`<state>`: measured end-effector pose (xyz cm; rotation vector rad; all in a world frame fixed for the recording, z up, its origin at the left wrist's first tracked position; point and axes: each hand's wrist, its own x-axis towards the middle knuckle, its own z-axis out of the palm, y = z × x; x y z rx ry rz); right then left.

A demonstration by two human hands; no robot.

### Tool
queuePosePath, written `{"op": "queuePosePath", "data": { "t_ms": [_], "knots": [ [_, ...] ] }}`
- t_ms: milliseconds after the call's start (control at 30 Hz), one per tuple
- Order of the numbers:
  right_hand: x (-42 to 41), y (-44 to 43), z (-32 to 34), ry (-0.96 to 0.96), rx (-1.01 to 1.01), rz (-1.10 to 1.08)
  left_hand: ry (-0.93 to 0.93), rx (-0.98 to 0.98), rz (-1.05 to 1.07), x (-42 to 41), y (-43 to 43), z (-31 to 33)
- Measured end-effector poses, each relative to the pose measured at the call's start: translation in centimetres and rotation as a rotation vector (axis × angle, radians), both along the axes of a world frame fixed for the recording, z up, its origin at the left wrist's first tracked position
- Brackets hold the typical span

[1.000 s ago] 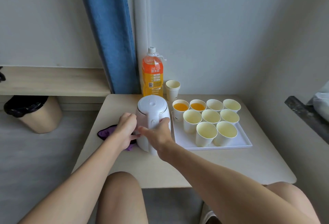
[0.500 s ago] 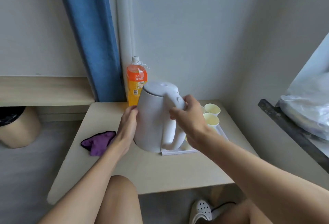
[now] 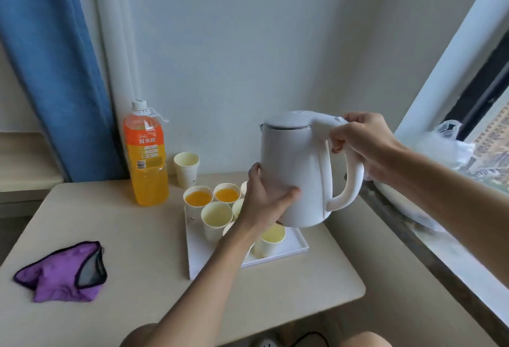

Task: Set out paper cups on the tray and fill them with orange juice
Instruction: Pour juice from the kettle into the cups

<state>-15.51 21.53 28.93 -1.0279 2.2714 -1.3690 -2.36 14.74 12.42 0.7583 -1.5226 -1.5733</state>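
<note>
Kettle (image 3: 294, 170) carried rightward, held above tray's (image 3: 201, 261) right side; handle top gripped by right hand (image 3: 363, 140); lower body cupped by left hand (image 3: 264, 203), fingers (image 3: 254, 174) spread wide.

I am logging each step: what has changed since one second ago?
The white kettle was lifted off the table, left of the tray, and now hangs above the tray's right side. The right hand grips its handle; the left hand holds its body. Juice bottle, purple cloth and two filled cups stayed put.
</note>
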Motion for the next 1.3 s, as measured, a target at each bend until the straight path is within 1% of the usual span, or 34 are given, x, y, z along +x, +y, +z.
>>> {"op": "queuePosePath", "data": {
  "t_ms": [167, 300, 433, 633, 800, 967, 1067, 1300],
  "knots": [
    [-4.1, -0.9, -0.6, 0.039, 0.077, -0.041, 0.081, -0.005, 0.008, -5.7, -0.7, -2.7],
    [-6.1, -1.7, -1.2, 0.064, 0.121, -0.008, 0.135, 0.03, -0.025, -7.9, -0.6, -3.9],
    [-7.3, -2.3, -1.5, 0.097, 0.163, 0.037, 0.167, 0.116, -0.073, -8.5, -0.3, -4.1],
    [-7.5, -3.9, -1.9, 0.107, 0.284, 0.179, 0.175, 0.168, -0.05, -8.7, 0.0, -4.9],
    [-7.1, -5.0, -2.5, 0.178, 0.285, 0.217, 0.175, 0.185, -0.026, -8.6, 0.0, -5.2],
    [-6.5, -6.5, -2.6, 0.243, 0.282, 0.245, 0.212, 0.238, -0.035, -8.1, -0.3, -5.0],
    [-6.2, -7.4, -2.7, 0.294, 0.287, 0.257, 0.184, 0.224, -0.003, -8.3, -0.6, -5.5],
    [-5.6, -8.8, -3.0, 0.386, 0.311, 0.249, 0.198, 0.292, -0.002, -8.4, -0.7, -5.6]
  ]
}}
